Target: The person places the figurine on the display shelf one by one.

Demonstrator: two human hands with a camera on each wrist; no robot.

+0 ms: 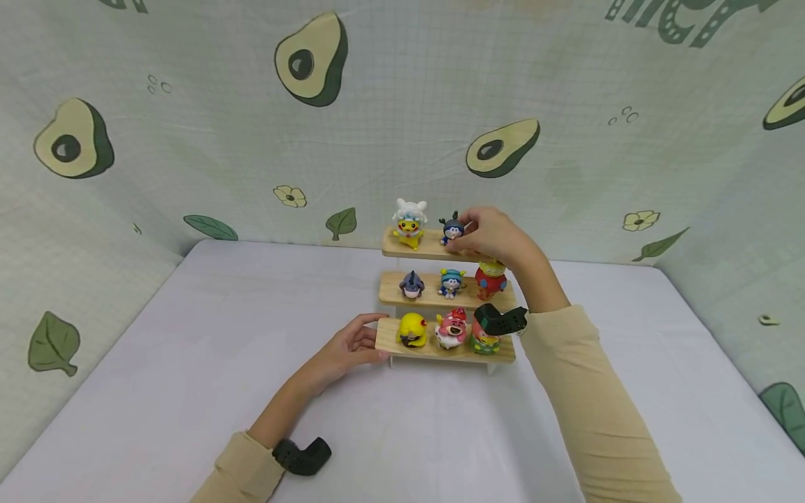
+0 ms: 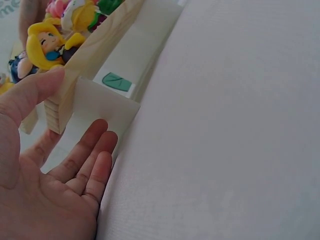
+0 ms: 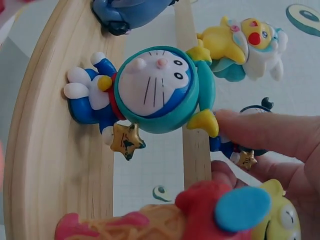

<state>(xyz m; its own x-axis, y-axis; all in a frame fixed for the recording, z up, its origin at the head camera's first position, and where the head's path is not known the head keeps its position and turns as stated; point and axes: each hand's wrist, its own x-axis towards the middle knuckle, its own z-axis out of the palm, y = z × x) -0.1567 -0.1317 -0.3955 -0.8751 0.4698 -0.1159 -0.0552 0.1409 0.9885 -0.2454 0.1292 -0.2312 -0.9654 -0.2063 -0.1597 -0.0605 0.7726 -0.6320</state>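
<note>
A three-tier wooden display shelf [image 1: 385,334] stands on the white table. My left hand [image 1: 349,351] holds the left end of its lowest board, thumb on the top edge and index finger beneath; the other fingers [image 2: 102,165] extend beside the white side support [image 2: 107,102]. On the top board, my right hand [image 1: 493,234] pinches a small blue figurine with a dark hood [image 1: 451,229], seen behind the board in the right wrist view and partly covered by the fingers. To its left stands a yellow figurine in a white hood [image 1: 409,223].
The middle board carries a grey-blue figurine [image 1: 411,285], a teal-hooded blue cat figurine [image 1: 451,283] and a red-bodied figurine [image 1: 490,281] under my right wrist. Below sit a yellow-haired figurine [image 1: 412,328], a pink figurine [image 1: 450,328] and a green-based one [image 1: 484,344]. A printed cloth [image 1: 402,126] hangs behind.
</note>
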